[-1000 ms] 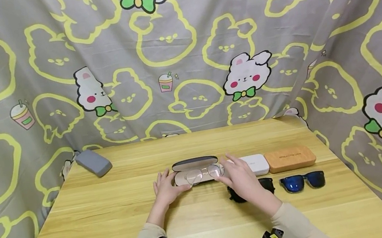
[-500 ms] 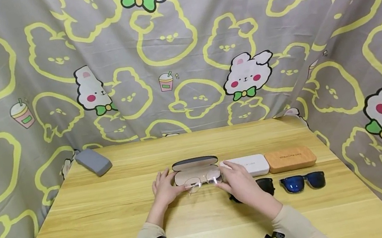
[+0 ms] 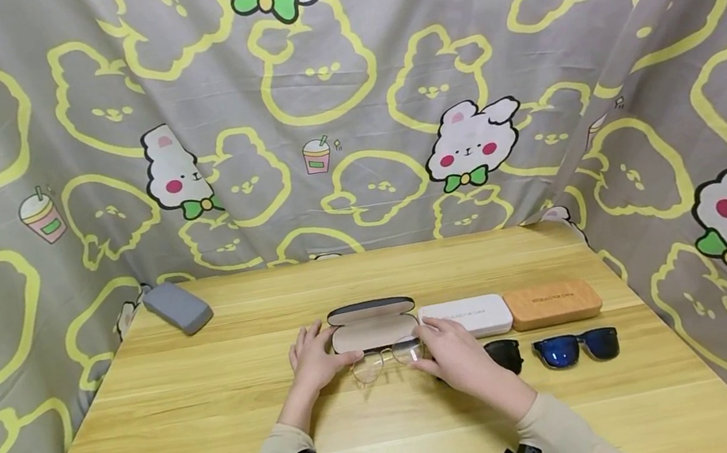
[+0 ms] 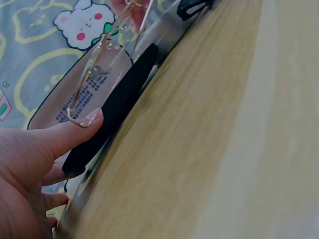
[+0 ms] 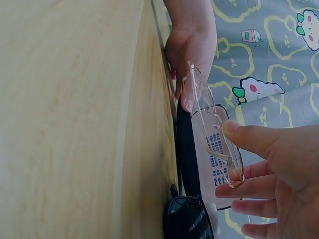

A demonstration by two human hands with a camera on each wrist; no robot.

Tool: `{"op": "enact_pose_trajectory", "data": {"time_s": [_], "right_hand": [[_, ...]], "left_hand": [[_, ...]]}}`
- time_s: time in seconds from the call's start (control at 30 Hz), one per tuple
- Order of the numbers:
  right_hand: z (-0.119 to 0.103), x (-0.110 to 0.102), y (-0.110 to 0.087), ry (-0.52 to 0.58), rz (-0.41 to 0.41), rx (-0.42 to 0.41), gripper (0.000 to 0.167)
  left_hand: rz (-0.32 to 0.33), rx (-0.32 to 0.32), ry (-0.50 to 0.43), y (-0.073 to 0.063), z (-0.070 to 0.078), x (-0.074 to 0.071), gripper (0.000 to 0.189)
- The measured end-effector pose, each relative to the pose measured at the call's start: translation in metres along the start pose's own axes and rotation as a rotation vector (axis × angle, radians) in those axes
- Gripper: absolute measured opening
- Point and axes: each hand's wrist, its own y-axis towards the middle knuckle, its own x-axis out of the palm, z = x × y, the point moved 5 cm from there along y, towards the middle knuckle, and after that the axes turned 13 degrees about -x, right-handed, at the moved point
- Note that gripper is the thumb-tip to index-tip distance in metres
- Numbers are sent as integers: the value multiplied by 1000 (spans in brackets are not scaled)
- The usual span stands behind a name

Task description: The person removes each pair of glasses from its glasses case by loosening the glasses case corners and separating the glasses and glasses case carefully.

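A pair of thin-rimmed clear eyeglasses (image 3: pixel 368 368) is tilted just in front of an open eyeglass case (image 3: pixel 374 333) in the head view. My right hand (image 3: pixel 457 353) pinches the eyeglasses at their right end, between thumb and fingers, as the right wrist view also shows. At the case's left end, my left hand (image 3: pixel 316 360) grips it, thumb (image 4: pixel 82 127) at the front and fingers behind. The thumb tip overlaps the left end of the eyeglasses in the left wrist view; whether they touch, I cannot tell. Printed text shows inside the case's raised lid.
Right of the case lie a white glasses case (image 3: pixel 475 316) and an orange one (image 3: pixel 554 304). Black sunglasses (image 3: pixel 505 355) sit partly hidden behind my right hand, beside blue-lensed sunglasses (image 3: pixel 577 348). A grey case (image 3: pixel 178 309) lies at the back left, before a patterned curtain (image 3: pixel 343 102).
The eyeglasses have moved out of the case, towards me, with my right hand pinching them. My left hand has stayed at the case's left end.
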Motion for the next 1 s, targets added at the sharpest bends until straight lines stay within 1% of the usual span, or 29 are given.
{"op": "enact_pose_trajectory", "data": {"time_s": [0.3, 0.63, 0.87, 1.0], "right_hand": [[-4, 3, -1, 26, -32, 26, 50], [-6, 7, -1, 21, 13, 9, 46], [-7, 10, -1, 14, 11, 1, 46], [-8, 12, -1, 0, -6, -2, 47]], "left_hand": [[-11, 3, -30, -1, 0, 0, 81], [-13, -1, -28, 1, 0, 0, 81], [-5, 2, -29, 2, -1, 1, 82], [-5, 0, -28, 2, -1, 1, 81]]}}
